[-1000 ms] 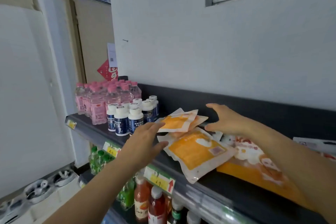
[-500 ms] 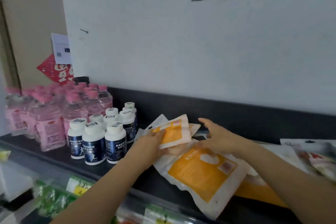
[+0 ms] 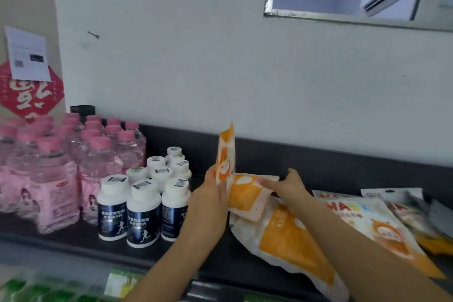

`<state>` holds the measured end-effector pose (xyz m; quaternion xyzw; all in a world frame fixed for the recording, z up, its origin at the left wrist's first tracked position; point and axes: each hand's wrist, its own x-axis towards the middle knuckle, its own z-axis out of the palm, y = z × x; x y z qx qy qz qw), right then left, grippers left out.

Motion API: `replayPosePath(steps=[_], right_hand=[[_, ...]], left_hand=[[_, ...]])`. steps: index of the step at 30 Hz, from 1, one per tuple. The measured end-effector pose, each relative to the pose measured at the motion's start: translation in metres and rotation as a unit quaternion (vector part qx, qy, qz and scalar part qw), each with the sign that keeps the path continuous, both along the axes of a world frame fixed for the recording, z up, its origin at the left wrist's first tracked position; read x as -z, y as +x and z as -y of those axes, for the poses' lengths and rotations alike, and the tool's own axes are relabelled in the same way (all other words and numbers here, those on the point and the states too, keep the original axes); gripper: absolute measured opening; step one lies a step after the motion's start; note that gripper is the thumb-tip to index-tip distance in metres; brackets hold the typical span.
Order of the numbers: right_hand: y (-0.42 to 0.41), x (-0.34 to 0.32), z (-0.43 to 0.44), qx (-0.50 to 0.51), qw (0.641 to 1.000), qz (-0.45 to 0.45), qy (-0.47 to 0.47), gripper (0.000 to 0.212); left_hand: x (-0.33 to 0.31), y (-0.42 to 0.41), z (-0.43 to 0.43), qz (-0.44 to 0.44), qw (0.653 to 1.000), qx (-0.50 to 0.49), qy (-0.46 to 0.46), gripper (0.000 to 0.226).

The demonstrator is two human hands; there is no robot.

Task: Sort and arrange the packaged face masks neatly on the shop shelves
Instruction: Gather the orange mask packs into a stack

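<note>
1. Head view: your left hand (image 3: 208, 201) grasps a small orange mask pack (image 3: 225, 157) upright, presumably to stand it in a row; your right hand (image 3: 289, 185), fingers released, steadies a second pack (image 3: 247, 195) lying atop the large KN95 pack (image 3: 291, 240) on the shelf (image 3: 73, 238).
2. Half a second ago the held pack lay tilted, not upright.

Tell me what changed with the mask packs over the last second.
The left hand took hold of the small orange pack and tipped it up on edge from lying flat. The right hand came down onto the second small pack. The large orange pack, white bottles and pink bottles stayed put.
</note>
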<state>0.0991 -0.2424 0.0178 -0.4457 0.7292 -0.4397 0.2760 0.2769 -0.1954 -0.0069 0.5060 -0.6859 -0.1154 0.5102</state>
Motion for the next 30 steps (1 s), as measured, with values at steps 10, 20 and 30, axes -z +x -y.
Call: replayPosePath(steps=[10,20,30], right_hand=[[-0.003,-0.043,-0.044,-0.006,0.942,0.095,-0.322,0.022],[-0.021,0.029,-0.133,-0.201,0.824,-0.428,-0.312,0.039],[-0.065,0.031,-0.19,-0.186,0.685,-0.608,-0.356,0.03]], left_hand=[[0.011,-0.013,-0.001,-0.296,0.935,0.185,0.065,0.042],[-0.011,-0.052,-0.027,-0.493,0.772,0.368,0.161,0.04],[-0.011,-0.102,-0.068,-0.461,0.789,0.375,0.155,0.052]])
